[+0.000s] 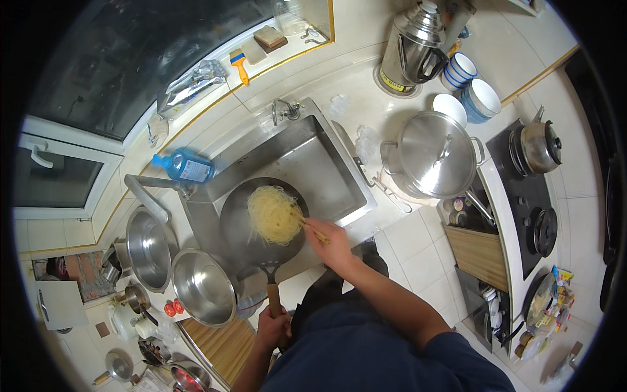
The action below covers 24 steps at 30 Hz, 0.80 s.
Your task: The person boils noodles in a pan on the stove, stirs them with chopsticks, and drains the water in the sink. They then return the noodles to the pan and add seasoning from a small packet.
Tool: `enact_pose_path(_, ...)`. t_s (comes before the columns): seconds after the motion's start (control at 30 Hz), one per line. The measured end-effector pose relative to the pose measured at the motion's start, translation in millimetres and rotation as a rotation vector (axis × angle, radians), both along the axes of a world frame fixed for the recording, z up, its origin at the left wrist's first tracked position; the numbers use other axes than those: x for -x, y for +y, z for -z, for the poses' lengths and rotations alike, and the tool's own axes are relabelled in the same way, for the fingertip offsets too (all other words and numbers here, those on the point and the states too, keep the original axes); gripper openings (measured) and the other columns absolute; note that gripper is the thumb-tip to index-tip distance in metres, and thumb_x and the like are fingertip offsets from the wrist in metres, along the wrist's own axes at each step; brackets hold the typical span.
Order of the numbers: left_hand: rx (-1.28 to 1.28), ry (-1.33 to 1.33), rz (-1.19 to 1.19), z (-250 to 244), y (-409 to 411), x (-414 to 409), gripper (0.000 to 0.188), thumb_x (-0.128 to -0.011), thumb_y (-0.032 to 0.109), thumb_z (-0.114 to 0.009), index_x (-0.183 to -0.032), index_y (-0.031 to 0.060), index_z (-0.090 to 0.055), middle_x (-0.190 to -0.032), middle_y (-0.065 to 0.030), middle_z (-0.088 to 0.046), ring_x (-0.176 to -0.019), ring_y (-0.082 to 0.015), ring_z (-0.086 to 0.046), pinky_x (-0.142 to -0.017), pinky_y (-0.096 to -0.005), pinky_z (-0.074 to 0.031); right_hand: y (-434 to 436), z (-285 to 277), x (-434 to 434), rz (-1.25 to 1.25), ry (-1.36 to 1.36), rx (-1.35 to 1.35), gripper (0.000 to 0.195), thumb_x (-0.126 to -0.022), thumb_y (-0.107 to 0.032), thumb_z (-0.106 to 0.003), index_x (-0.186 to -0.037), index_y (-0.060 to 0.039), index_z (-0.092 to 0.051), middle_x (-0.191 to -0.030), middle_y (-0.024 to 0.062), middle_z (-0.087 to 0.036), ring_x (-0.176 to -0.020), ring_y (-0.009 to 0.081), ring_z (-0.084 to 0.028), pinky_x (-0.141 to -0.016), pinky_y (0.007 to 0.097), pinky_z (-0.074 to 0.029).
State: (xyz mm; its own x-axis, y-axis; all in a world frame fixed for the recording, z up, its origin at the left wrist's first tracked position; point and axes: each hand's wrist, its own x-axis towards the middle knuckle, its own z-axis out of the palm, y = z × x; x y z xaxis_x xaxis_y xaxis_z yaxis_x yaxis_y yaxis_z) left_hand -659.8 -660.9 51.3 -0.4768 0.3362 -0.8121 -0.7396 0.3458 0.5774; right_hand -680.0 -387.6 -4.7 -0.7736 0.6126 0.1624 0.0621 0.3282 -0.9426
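Observation:
My left hand (272, 327) grips the wooden handle of a dark wok (238, 226), which is held over the near left part of a stainless steel sink (338, 161). A pile of pale noodles (274, 215) lies in the wok. In my right hand (329, 245) are wooden chopsticks (317, 233), their tips in the right side of the noodles. Faint steam seems to hang over the wok's left side.
Two steel basins (203, 289) stand left of the sink, near a blue bottle (191, 165). Right of the sink lie a knife (356, 156) and scissors (392, 192), beside a lidded steel pot (433, 154). A kettle (539, 147) sits on the black cooktop (526, 196).

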Motion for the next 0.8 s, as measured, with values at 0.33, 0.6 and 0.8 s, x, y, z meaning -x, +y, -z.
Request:
enact_pose_path(0.33,0.000,0.019,0.000,-5.1,-5.0,-10.5,0.020,-0.079,0.004,-0.062,-0.094,0.0016,-0.049,-0.062,-0.0068,-0.055,-0.044,-0.0170,-0.055,-0.043,-0.0298,-0.045,23.2,-40.9,-16.8,-0.245,0.066,0.029,0.020,-0.084,-0.004,-0.067,-0.104,-0.0010,-0.068,-0.096,0.0160,-0.069,-0.084,0.0317,-0.067,-0.074,0.0360,-0.054)
enact_pose_path(0.6,0.125,0.080,0.004,-22.0,-1.9,-15.2,0.021,-0.078,0.003,-0.061,-0.095,0.0012,-0.048,-0.062,-0.0068,-0.054,-0.043,-0.0168,-0.054,-0.042,-0.0300,-0.044,30.0,-5.6,-7.4,-0.208,0.156,-0.018,0.019,-0.085,0.000,-0.066,-0.104,0.0028,-0.066,-0.097,0.0164,-0.068,-0.085,0.0263,-0.066,-0.076,0.0322,-0.052)
enact_pose_path(0.8,0.235,0.105,-0.007,-31.4,3.4,-16.9,0.020,-0.077,0.002,-0.060,-0.094,0.0014,-0.048,-0.061,-0.0064,-0.054,-0.041,-0.0167,-0.053,-0.039,-0.0301,-0.043,19.8,35.4,-10.1,-0.130,0.101,0.207,0.021,-0.086,-0.004,-0.068,-0.107,0.0003,-0.068,-0.102,0.0148,-0.069,-0.090,0.0229,-0.067,-0.079,0.0310,-0.053)
